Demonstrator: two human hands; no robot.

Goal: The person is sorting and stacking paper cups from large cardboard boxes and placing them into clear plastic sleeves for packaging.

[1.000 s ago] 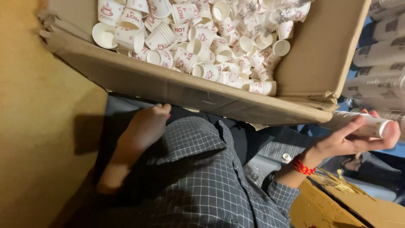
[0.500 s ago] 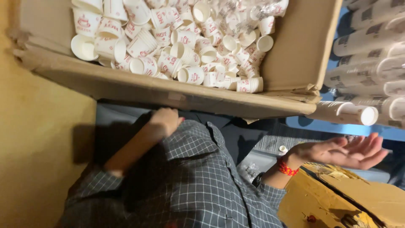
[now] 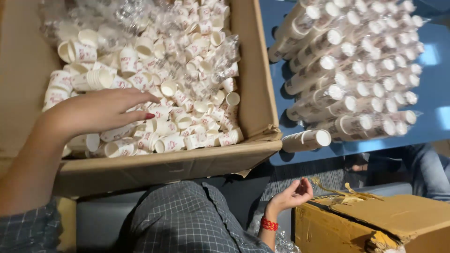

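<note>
Dozens of small paper cups (image 3: 159,112) lie loose in the open cardboard box (image 3: 255,89), light, thin-walled, easily crushed; best pinched at the rim. Left hand (image 3: 101,110) hovers, fingers spread, over them near the box's front edge. Right hand (image 3: 293,196) hangs empty, loosely curled, below the sleeved cup stacks (image 3: 356,70).

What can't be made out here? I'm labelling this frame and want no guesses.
Head view:
- Lower layers of small white paper cups: buried under the top ones in the brown cardboard box.
- Left hand: palm side hidden, so contact unclear.
- Stacked cup sleeves: cut off by the top edge.
- Torn cardboard box: contents hidden.
</note>
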